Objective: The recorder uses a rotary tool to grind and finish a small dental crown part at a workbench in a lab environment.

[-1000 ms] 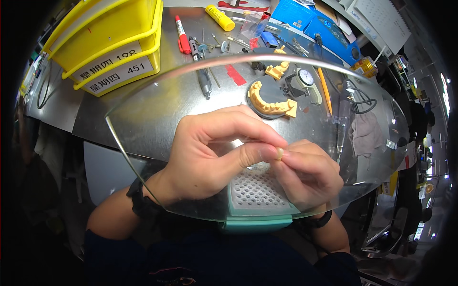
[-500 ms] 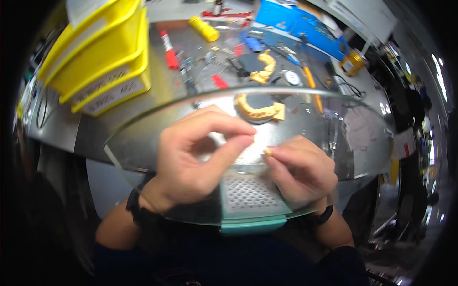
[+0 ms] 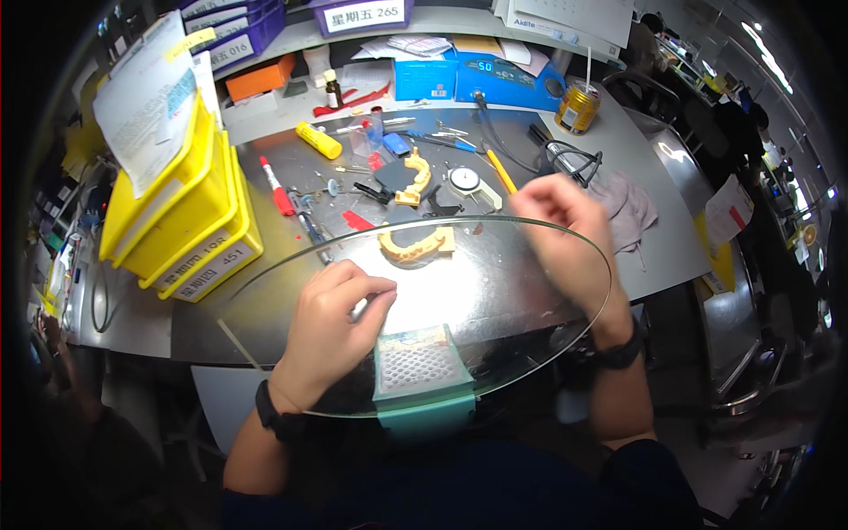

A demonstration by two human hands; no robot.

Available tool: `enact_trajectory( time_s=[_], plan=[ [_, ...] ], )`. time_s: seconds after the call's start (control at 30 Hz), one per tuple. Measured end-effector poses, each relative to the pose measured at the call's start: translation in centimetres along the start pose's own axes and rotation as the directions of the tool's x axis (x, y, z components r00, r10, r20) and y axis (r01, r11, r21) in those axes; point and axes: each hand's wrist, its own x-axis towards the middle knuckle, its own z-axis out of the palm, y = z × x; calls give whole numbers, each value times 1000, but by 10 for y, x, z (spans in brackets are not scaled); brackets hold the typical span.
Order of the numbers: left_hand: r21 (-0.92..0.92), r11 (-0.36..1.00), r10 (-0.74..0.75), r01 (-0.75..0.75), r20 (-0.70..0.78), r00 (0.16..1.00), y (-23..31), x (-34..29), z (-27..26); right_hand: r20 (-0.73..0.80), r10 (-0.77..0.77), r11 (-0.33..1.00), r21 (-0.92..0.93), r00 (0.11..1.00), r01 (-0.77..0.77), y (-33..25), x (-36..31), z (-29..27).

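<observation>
Orange stick (image 3: 501,171) ahead-left of curled right hand (image 3: 565,233) (hold unclear), long axis pointing at it; left hand (image 3: 334,313) farther, pinched.

Bins (image 3: 190,231) stacked left, dental casts (image 3: 411,253) mid-bench (image 3: 664,265), cloth (image 3: 629,212) right, can (image 3: 578,108) behind cloth, plate (image 3: 420,367) in front

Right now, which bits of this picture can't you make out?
All in the head view:
- Right fingers: curled and blurred, so I can't tell if they hold anything.
- Left fingers: bent together, covering anything small between them.
- Yellow bins: papers lie over the top, hiding the inside.
- White calendar: the picture's top edge cuts it off.
</observation>
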Motion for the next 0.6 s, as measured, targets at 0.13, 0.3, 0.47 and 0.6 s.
enact_trajectory(
  time_s=[0.13, 0.3, 0.47, 0.6],
  plan=[
    [-80, 996, -33, 38, 57, 998, 3, 2, -5, -222, -35, 897, -437, 974, -67, 31, 4, -13],
    [-145, 984, -101, 104, 27, 995, 0, 15, -22, -190, 197, 837, -478, 962, -266, 47, 7, -9],
    [-428, 884, -199, 188, 18, 980, -2, 28, -62, 14, 122, 897, 426, 992, -116, 44, 38, 4],
    [-413, 895, -133, 166, 106, 985, 16, 62, -67, 197, -63, 637, 762, 978, -112, -29, 50, -1]
  ],
)
